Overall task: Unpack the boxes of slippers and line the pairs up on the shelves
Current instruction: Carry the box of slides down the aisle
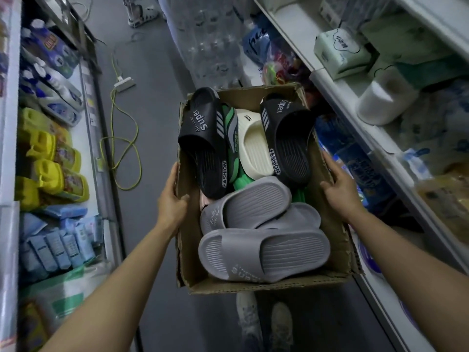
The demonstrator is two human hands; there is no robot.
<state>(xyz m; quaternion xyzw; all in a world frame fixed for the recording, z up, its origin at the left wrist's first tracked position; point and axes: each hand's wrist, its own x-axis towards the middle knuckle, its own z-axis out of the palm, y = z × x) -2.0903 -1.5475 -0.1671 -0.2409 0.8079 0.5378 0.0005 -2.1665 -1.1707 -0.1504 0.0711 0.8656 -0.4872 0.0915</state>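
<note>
An open cardboard box (pixel 337 240) is held in the air over the aisle floor. My left hand (pixel 171 199) grips its left wall, thumb over the rim. My right hand (pixel 341 191) grips the right wall the same way. Inside lie two black slippers (pixel 203 138) marked "Super" and "FASHION", one on each side. A cream slipper (pixel 253 146) and a green and grey slipper (pixel 232 138) sit between them. Grey slippers (pixel 264 252) fill the near end of the box.
Shelves on the left hold yellow bottles (pixel 50 163) and blue packs. Shelves on the right (pixel 355 102) carry tissue packs and paper rolls. A yellow cable and power strip (pixel 124 83) lie on the grey floor. Bottled water packs (pixel 210 44) stand ahead. My shoes show below the box.
</note>
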